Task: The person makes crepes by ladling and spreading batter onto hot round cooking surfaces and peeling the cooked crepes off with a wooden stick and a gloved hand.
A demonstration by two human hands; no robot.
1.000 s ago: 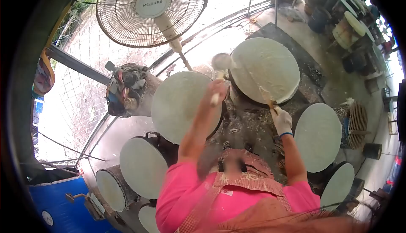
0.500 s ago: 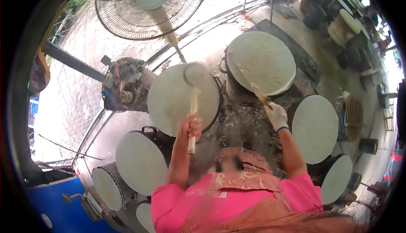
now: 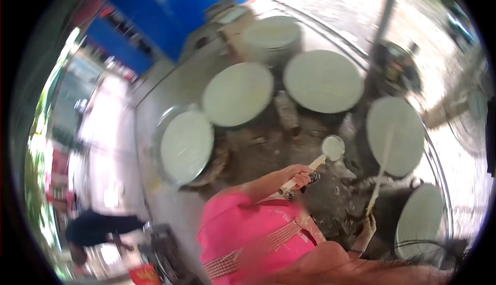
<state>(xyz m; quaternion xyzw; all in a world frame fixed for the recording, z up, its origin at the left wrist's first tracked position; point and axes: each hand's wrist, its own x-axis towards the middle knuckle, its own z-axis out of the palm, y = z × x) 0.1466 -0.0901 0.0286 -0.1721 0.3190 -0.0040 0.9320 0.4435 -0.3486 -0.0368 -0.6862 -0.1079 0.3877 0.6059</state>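
Observation:
My left hand (image 3: 297,176) is closed round the pale handle of a ladle (image 3: 332,148). The round white bowl of the ladle hangs over the dark, splattered ground. Lower right, my gloved right hand (image 3: 366,230) grips a long pale stick (image 3: 381,181), whose far end overlaps a large round vessel (image 3: 400,153) with a pale white top; contact cannot be made out. Beyond the ladle stands another pale-topped round vessel (image 3: 324,82). Motion blurs the picture.
More pale-topped round vessels (image 3: 237,95) stand in an arc, one (image 3: 187,148) at the left and one (image 3: 421,220) at the lower right. A blue panel (image 3: 170,11) is at the back. A person in dark clothes (image 3: 101,228) bends at the lower left. A fan (image 3: 475,117) is at the right.
The view has swung left, so the fan and vessels now lie to the right. The ladle has moved away from the vessel it was over. Both hands keep their tools.

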